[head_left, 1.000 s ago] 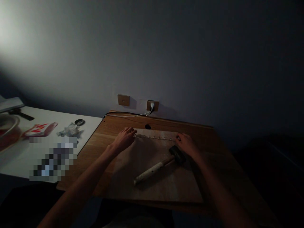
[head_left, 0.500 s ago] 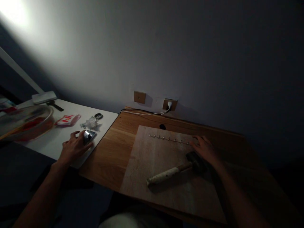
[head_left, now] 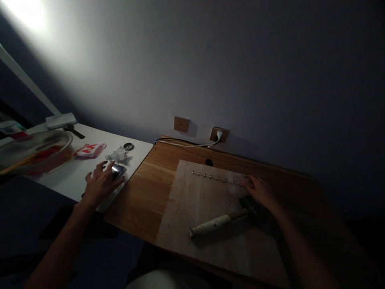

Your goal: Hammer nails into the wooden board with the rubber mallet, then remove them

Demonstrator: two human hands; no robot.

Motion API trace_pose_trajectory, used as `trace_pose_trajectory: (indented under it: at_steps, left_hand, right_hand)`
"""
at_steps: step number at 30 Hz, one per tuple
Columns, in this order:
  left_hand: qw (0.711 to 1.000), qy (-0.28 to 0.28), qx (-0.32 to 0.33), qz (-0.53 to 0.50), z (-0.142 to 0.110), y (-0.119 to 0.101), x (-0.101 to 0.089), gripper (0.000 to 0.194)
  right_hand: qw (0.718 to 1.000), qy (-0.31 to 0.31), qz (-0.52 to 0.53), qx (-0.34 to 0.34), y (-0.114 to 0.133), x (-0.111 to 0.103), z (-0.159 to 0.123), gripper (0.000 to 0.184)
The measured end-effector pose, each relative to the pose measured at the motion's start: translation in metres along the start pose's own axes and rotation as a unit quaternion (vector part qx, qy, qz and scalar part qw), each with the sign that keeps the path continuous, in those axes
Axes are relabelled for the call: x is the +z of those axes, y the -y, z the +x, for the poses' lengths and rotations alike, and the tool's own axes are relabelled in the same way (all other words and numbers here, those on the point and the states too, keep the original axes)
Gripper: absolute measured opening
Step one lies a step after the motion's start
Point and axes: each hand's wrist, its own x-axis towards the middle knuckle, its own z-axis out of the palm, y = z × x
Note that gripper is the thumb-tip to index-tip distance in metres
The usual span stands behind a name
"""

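Observation:
On the white table, my left hand (head_left: 102, 180) is spread over a dark, shiny phone-like object (head_left: 118, 171), fingers apart at its near side. My right hand (head_left: 260, 190) rests at the right end of a row of small metal pieces (head_left: 211, 177), its fingertips drawn together there. What lies between those fingers is too dark and small to make out. The row runs across a light wooden board (head_left: 177, 212). Below it lies a hammer (head_left: 216, 222) with a dark head and a pale wrapped handle; the head is close beneath my right hand.
Left on the white table (head_left: 69, 184) are a clear bowl (head_left: 64, 150) with a stick across it, a red-and-white packet (head_left: 91, 150), crumpled plastic (head_left: 118, 154) and a small round black item (head_left: 128, 146). A white plug (head_left: 219, 135) sits in the wall socket, its cable trailing along the back edge.
My left hand has lifted and spread its fingers around the phone-like object. My right hand stays at the end of the row. The view has shifted slightly.

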Motion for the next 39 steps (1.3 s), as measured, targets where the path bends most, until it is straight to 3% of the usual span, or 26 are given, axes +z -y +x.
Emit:
trace_pose_trajectory:
  at_steps: [2,3,7,10,13,15,18,19,20,21,22,25,28,31,33,36,37,39]
  left_hand:
    - [0.996,-0.056,0.054,-0.032,0.0,-0.028,0.009,0.049]
    - [0.991,-0.057,0.101,-0.064,-0.001,-0.047,0.013,0.043]
    - [0.941,0.028,0.278,-0.189,0.0,-0.137,0.025,0.031]
    - [0.92,0.044,0.317,-0.226,0.011,-0.194,0.031,0.037]
    - [0.913,0.05,0.325,-0.242,0.028,-0.227,0.038,0.04]
    - [0.912,0.063,0.324,-0.245,0.04,-0.239,0.042,0.039]
    - [0.905,0.083,0.339,-0.241,0.05,-0.246,0.047,0.032]
    - [0.899,0.088,0.353,-0.243,0.052,-0.247,0.048,0.03]
    - [0.89,0.094,0.369,-0.251,0.053,-0.248,0.049,0.027]
    - [0.88,0.098,0.383,-0.263,0.053,-0.248,0.05,0.026]
    - [0.87,0.101,0.394,-0.279,0.053,-0.247,0.05,0.025]
    - [0.85,0.107,0.401,-0.326,0.056,-0.245,0.05,0.025]
    - [0.843,0.097,0.375,-0.373,0.067,-0.244,0.04,0.022]
    - [0.821,0.069,0.269,-0.498,0.081,-0.249,0.024,0.014]
    - [0.767,0.081,0.154,-0.617,0.085,-0.253,0.018,0.02]
    - [0.682,0.16,0.026,-0.713,0.079,-0.259,0.022,0.031]
    - [0.674,0.186,0.012,-0.715,0.074,-0.26,0.026,0.033]
    - [0.683,0.215,0.009,-0.698,0.066,-0.261,0.035,0.034]
  right_hand:
    - [1.0,0.008,0.015,-0.009,0.003,0.0,0.002,0.027]
    - [1.0,0.013,0.021,-0.011,0.004,0.001,0.002,0.026]
    - [0.998,0.039,0.037,-0.009,0.011,0.001,0.005,0.021]
    - [0.997,0.035,0.065,-0.013,0.019,-0.004,0.008,0.013]
    - [0.986,-0.022,0.165,0.016,0.029,-0.016,0.008,0.01]
    - [0.943,-0.077,0.313,0.079,0.036,-0.025,0.006,0.016]
    - [0.808,-0.118,0.551,0.169,0.044,-0.037,0.001,0.025]
    - [0.775,-0.114,0.594,0.182,0.045,-0.04,-0.001,0.027]
    - [0.76,-0.103,0.615,0.186,0.047,-0.041,-0.002,0.028]
    - [0.763,-0.087,0.613,0.186,0.048,-0.041,-0.003,0.029]
    - [0.784,-0.072,0.59,0.181,0.049,-0.039,-0.003,0.031]
    - [0.904,-0.027,0.405,0.137,0.054,-0.028,-0.001,0.032]
    - [0.984,0.022,0.159,0.081,0.061,-0.014,0.005,0.02]
    - [0.995,0.077,-0.046,0.039,0.07,-0.007,0.011,0.014]
    - [0.991,0.096,-0.092,0.025,0.073,-0.006,0.015,0.014]
    - [0.988,0.112,-0.103,0.017,0.075,-0.007,0.018,0.015]
    - [0.988,0.117,-0.105,0.014,0.075,-0.008,0.019,0.016]
    - [0.988,0.123,-0.098,0.007,0.075,-0.01,0.022,0.016]
